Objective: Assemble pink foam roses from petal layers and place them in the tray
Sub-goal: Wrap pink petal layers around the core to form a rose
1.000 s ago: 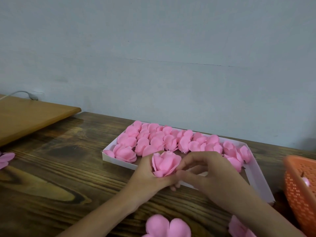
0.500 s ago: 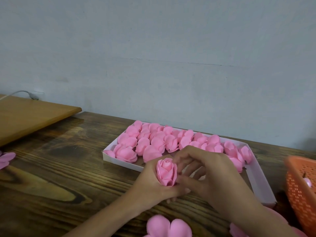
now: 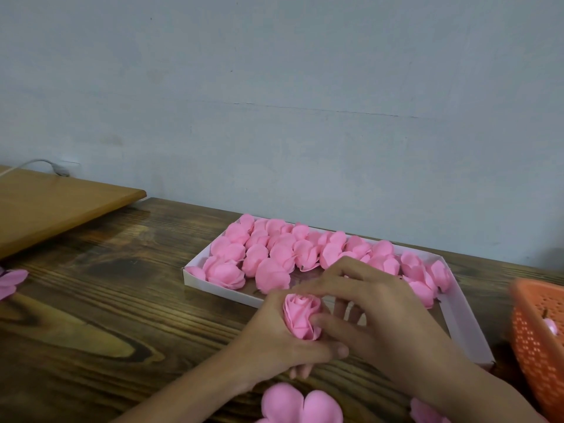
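At lower centre, the left hand (image 3: pixel 271 346) cups the soft foam rose (image 3: pixel 300 319), hiding its base. The right hand (image 3: pixel 384 328) pinches its rounded side, just below the white tray (image 3: pixel 218 289). The bottom petal layer (image 3: pixel 300 406) is cropped.

I see a dark wooden table (image 3: pixel 106 315) bearing a white tray (image 3: pixel 219 289), an orange basket (image 3: pixel 531 346) at right, and loose petal layers (image 3: pixel 300 404).

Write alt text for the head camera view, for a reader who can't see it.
A person's left hand and right hand together hold a pink foam rose above a wooden table, at the near edge of a white tray mostly filled with pink roses. Loose petal layers lie near the bottom edge, and an orange basket sits at the right.
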Motion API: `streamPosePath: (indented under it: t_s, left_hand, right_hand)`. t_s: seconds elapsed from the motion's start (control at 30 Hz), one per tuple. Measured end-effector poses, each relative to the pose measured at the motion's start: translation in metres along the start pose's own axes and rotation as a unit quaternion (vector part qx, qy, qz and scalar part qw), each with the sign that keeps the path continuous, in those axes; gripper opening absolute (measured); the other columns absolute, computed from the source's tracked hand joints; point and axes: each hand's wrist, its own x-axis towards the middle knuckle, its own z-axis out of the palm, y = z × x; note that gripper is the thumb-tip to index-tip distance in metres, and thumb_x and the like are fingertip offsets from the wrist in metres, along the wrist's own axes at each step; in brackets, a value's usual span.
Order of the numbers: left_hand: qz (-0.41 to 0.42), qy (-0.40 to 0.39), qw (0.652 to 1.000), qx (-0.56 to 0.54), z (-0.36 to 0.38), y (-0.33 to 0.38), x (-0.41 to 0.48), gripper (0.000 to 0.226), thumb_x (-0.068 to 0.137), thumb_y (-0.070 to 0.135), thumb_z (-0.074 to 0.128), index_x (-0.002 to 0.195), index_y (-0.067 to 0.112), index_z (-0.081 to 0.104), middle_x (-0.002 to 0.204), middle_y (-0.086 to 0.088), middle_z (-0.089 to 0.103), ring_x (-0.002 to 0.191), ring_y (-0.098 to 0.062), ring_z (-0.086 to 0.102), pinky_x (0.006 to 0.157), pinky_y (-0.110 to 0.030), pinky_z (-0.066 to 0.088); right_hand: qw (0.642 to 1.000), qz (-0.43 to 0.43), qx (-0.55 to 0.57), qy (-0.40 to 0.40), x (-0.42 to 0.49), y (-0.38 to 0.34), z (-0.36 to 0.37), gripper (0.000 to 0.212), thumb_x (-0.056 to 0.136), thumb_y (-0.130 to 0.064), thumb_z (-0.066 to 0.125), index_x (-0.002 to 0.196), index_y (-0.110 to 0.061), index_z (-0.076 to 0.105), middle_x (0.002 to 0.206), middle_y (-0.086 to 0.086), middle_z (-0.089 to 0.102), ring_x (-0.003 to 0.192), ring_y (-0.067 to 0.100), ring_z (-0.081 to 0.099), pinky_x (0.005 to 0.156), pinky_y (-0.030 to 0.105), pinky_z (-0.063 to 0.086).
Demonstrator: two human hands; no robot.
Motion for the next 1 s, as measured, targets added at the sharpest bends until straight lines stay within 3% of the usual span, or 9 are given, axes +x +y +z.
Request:
streamPosePath:
  t_s: [0.3,0.47,0.57,0.67,0.73,0.8,0.9,1.0]
  left_hand:
    - [-0.018,-0.016,0.998,-0.063,0.001,0.001,0.0,0.017,0.083,0.017,0.089,0.093,0.015,0.076,0.054,-0.001,0.059,0.035,-0.011,0.048,0.039,-0.019,0.037]
    - [-0.034,-0.021,0.996,-0.082,0.0,0.001,0.001,0.016,0.083,0.012,0.088,0.081,0.011,0.071,0.052,-0.003,0.056,0.037,-0.012,0.046,0.04,-0.02,0.035]
    - [-0.041,-0.016,0.993,-0.112,0.002,0.004,0.0,0.019,0.083,0.012,0.087,0.076,0.016,0.069,0.057,-0.003,0.057,0.041,-0.012,0.049,0.042,-0.02,0.037]
    - [-0.058,0.055,0.977,-0.199,0.003,0.007,0.002,0.023,0.077,0.018,0.088,0.073,0.015,0.065,0.074,-0.013,0.063,0.064,-0.02,0.062,0.055,-0.029,0.049]
    - [-0.047,0.089,0.953,-0.286,0.003,0.008,0.003,0.028,0.077,0.021,0.087,0.083,0.007,0.064,0.093,-0.02,0.071,0.09,-0.03,0.069,0.072,-0.04,0.055]
    - [-0.062,0.102,0.932,-0.342,0.007,0.008,0.002,0.043,0.078,0.027,0.09,0.102,0.003,0.064,0.115,-0.029,0.072,0.108,-0.04,0.07,0.088,-0.05,0.054]
    - [-0.096,0.119,0.925,-0.347,0.017,0.012,-0.004,0.064,0.06,0.043,0.1,0.108,0.01,0.075,0.115,-0.02,0.075,0.102,-0.033,0.075,0.085,-0.04,0.059]
    - [-0.095,0.15,0.937,-0.299,0.021,0.014,-0.007,0.068,0.055,0.047,0.095,0.116,0.022,0.078,0.119,-0.011,0.078,0.104,-0.024,0.076,0.091,-0.042,0.053]
  right_hand:
    - [0.999,0.022,0.05,-0.005,0.001,0.004,0.001,0.035,0.088,-0.028,0.078,0.118,-0.045,0.072,0.107,-0.025,0.063,0.086,0.005,0.066,0.068,0.026,0.056]
    - [0.997,0.034,0.071,-0.022,0.001,0.004,0.002,0.031,0.091,-0.023,0.077,0.114,-0.045,0.074,0.108,-0.023,0.064,0.087,0.007,0.067,0.068,0.023,0.056]
    - [0.982,0.085,0.166,0.0,0.0,0.005,0.004,0.029,0.098,-0.021,0.067,0.117,-0.043,0.071,0.112,-0.02,0.068,0.089,0.01,0.07,0.074,0.029,0.059]
    - [0.934,0.175,0.304,0.06,0.001,0.0,0.013,0.021,0.098,-0.021,0.066,0.099,-0.041,0.07,0.094,-0.009,0.072,0.076,0.014,0.073,0.065,0.04,0.063]
    - [0.91,0.215,0.349,0.061,0.0,-0.007,0.025,0.014,0.088,-0.033,0.076,0.094,-0.041,0.067,0.091,-0.005,0.073,0.076,0.016,0.073,0.065,0.042,0.064]
    - [0.91,0.213,0.351,0.053,-0.004,-0.014,0.04,0.036,0.072,-0.047,0.08,0.103,-0.044,0.061,0.097,-0.011,0.074,0.084,0.011,0.075,0.075,0.039,0.063]
    - [0.896,0.217,0.378,0.083,-0.009,-0.025,0.059,0.049,0.067,-0.049,0.078,0.111,-0.045,0.057,0.108,-0.016,0.075,0.095,0.009,0.075,0.087,0.038,0.06]
    - [0.873,0.211,0.428,0.099,-0.011,-0.029,0.066,0.049,0.077,-0.031,0.079,0.123,-0.031,0.064,0.112,-0.005,0.077,0.103,0.017,0.074,0.09,0.044,0.06]
